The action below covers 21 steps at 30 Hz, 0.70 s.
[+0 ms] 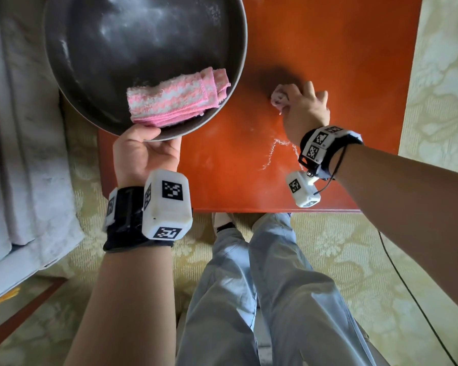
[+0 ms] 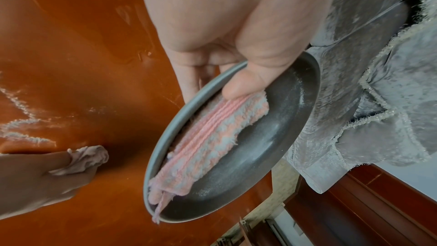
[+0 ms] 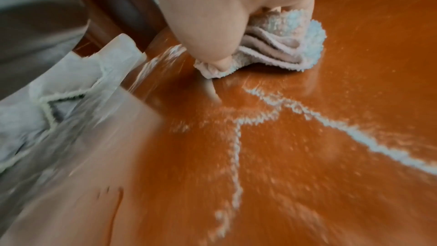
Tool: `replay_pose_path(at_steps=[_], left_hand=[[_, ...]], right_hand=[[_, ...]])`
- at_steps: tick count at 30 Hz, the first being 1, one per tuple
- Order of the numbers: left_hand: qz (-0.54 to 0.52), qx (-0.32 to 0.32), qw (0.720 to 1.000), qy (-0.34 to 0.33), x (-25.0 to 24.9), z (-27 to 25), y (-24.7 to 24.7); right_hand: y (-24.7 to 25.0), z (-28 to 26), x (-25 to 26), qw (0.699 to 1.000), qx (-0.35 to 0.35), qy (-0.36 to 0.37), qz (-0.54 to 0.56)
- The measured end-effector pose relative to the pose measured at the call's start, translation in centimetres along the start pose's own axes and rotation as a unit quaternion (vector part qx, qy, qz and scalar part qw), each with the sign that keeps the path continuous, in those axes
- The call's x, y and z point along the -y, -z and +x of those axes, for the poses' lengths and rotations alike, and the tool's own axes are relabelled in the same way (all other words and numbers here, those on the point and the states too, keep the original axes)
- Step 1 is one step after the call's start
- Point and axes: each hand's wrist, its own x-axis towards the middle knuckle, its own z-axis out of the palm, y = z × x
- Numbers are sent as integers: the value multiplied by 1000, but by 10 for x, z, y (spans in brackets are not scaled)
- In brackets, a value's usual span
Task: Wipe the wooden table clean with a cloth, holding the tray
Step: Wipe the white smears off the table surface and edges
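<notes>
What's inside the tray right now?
A folded pink-and-white cloth lies in the tray, near the left hand gripping its rim, plus white powdery smears. Tray surface beneath the cloth is hidden.

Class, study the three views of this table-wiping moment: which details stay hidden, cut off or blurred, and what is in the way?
- Round dark metal tray: far rim cut off by the head view's top edge.
- Left hand: fingers hidden under the tray's rim in the head view.
- Crumpled pale cloth: mostly covered by the right hand.
- White powder lines on the orange wooden table: motion-blurred in the right wrist view.
</notes>
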Motion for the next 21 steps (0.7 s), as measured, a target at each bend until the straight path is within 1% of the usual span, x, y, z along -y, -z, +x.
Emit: replay_pose_path(at_steps=[3, 9, 11, 16, 18, 20, 21], left_hand=[[-4, -4, 1000, 2, -2, -2, 6], [1, -10, 1000, 1, -2, -8, 11], [3, -9, 1000, 3, -3, -11, 11], [-7, 6, 1000, 3, -2, -16, 12], [-11, 12, 1000, 5, -3, -16, 14], [-12, 11, 1000, 8, -6, -14, 17], [-11, 11, 1000, 9, -8, -14, 19]], right_hand=[[-12, -19, 4, 998, -5, 66, -20], [-30, -48, -4, 986, 4, 161, -48], [-33, -56, -9, 984, 10, 174, -45], [-36, -76, -19, 974, 72, 203, -66], [-33, -78, -21, 970, 91, 216, -58], [-27, -74, -20, 976, 79, 205, 8], [-22, -69, -17, 978, 47, 196, 49]])
